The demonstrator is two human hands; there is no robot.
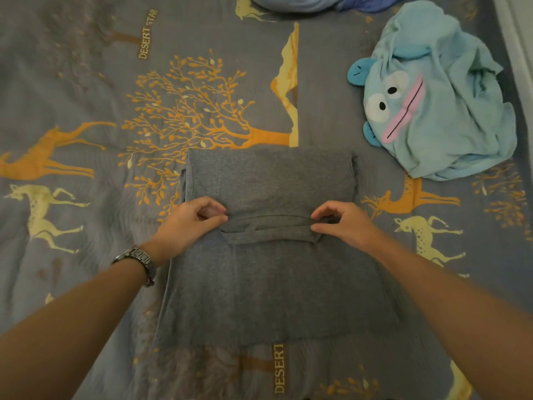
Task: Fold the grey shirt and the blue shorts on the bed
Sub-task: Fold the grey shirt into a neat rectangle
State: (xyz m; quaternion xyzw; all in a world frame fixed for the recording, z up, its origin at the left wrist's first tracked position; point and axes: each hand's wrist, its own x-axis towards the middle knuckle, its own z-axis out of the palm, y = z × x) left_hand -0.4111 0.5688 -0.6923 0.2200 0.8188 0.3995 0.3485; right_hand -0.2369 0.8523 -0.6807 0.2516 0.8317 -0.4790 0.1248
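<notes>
The grey shirt (271, 255) lies flat in the centre of the frame on the bed (72, 67), whose grey cover is printed with orange and pale yellow deer, an orange tree and the words "DESERT STAR". The shirt's far portion is folded back toward the person, so its collar edge forms a band across the middle of the garment. The left hand (190, 223), at centre left, pinches the left end of that band between thumb and fingertips, closed on the fabric, with a metal wristwatch (138, 262) on its wrist. The right hand (343, 223), at centre right, pinches the right end of the same band, thumb and forefinger pressed together on the cloth. Both bare forearms reach in from the lower corners of the frame. The blue shorts (438, 90) lie crumpled in the upper right, well apart from the shirt, showing a cartoon face with 2 white-ringed eyes and a pink mouth. At the top edge, centre right, a bundle of blue fabric (311, 2) is partly cut off by the frame.
</notes>
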